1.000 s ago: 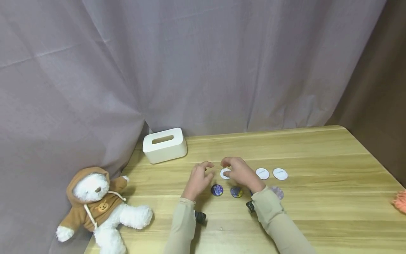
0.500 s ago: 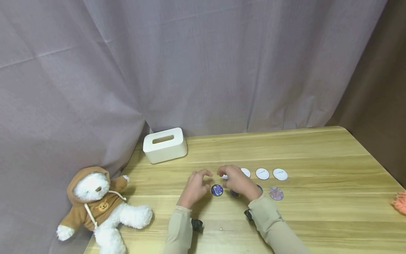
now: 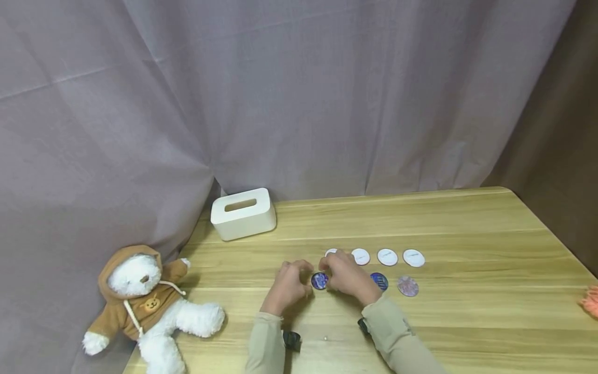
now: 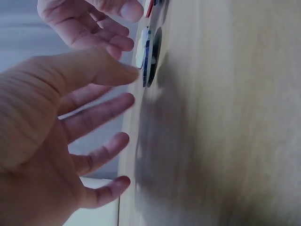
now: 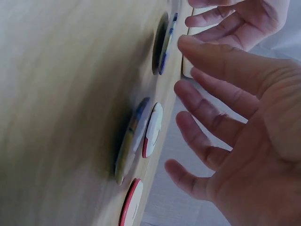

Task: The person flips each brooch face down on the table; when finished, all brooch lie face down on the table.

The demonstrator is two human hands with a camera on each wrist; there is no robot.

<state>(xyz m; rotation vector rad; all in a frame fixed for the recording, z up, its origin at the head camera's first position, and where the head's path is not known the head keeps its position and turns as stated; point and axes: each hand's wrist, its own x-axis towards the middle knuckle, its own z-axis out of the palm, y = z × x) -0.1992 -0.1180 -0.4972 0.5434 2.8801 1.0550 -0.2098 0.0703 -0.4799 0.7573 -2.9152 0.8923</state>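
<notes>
A round disc (image 3: 320, 281) with a blue and purple printed picture lies on the table between my two hands. My left hand (image 3: 287, 286) hovers at its left side with fingers loosely bent and apart. On the other side is my right hand (image 3: 348, 278), its fingertips close to the disc's right edge. In the left wrist view the thumb is near the disc (image 4: 147, 59); contact cannot be told. The right wrist view shows the right fingers spread and holding nothing, with a blue and yellow disc (image 5: 131, 141) below the hand, which the head view hides.
Right of my hands lie a blue disc (image 3: 379, 281) and a pale pink-purple one (image 3: 408, 286). Behind runs a row of several white discs (image 3: 387, 257). A white tissue box (image 3: 243, 214) stands at the back left, a plush bear (image 3: 145, 306) at the left edge.
Both hands have come nearer to me, from the leftmost white disc to the blue and purple disc, and closed in on its sides. The discs look unmoved.
</notes>
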